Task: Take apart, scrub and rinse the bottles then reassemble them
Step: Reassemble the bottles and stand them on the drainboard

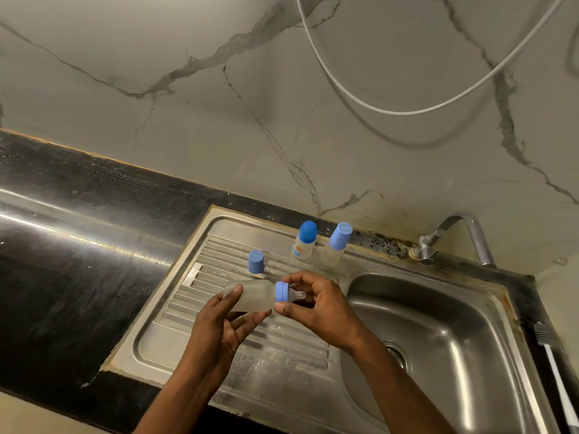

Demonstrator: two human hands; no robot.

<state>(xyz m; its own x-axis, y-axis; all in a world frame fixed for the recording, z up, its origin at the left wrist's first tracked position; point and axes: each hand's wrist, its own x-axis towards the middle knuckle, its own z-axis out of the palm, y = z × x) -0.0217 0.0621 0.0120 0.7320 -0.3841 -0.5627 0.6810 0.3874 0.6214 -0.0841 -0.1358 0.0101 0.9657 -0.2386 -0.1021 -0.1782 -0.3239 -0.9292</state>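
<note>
Frosted bottle (253, 296) sideways in left hand (219, 327), blue collar (281, 292) in right hand (319, 305)

This is a home kitchen, seen at the washing-up corner. A steel sink (454, 333) with a ribbed draining board (282, 349) is set into a dark, glossy stone counter (78, 277). A bent metal tap (470, 233) stands at the back edge of the sink, with rust and grime stains around its base. Behind it rises a pale wall (219, 120) with grey marble-like veins, and a white cable (391, 111) hangs in a loop across it. Two baby bottles (304, 245) with blue tops stand at the back of the draining board, a loose blue cap (256, 261) near them. A white-handled brush (557, 371) lies on the counter to the right of the sink.
</note>
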